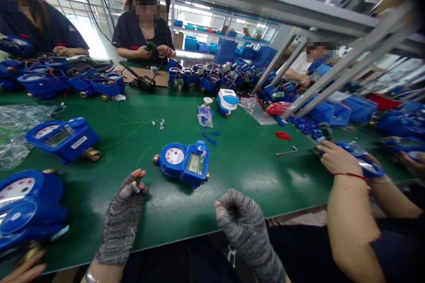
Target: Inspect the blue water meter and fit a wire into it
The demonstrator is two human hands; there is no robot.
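Note:
Both my hands wear grey knitted fingerless gloves and hover over the near edge of the green table point(252, 154). My left hand point(128, 201) pinches a tiny blue part between its fingertips. My right hand point(237, 214) is curled into a fist; what is inside it is hidden. Just beyond the two hands lies a blue water meter point(184, 162) with a white dial, a small display and brass fittings, touched by neither hand.
More blue meters lie at the left point(64, 138) and near left point(26, 205), with others in rows at the back. A co-worker's arm point(348, 203) reaches in at right. A hex key point(287, 152), small bags point(205, 115) and clear plastic point(16, 132) lie around.

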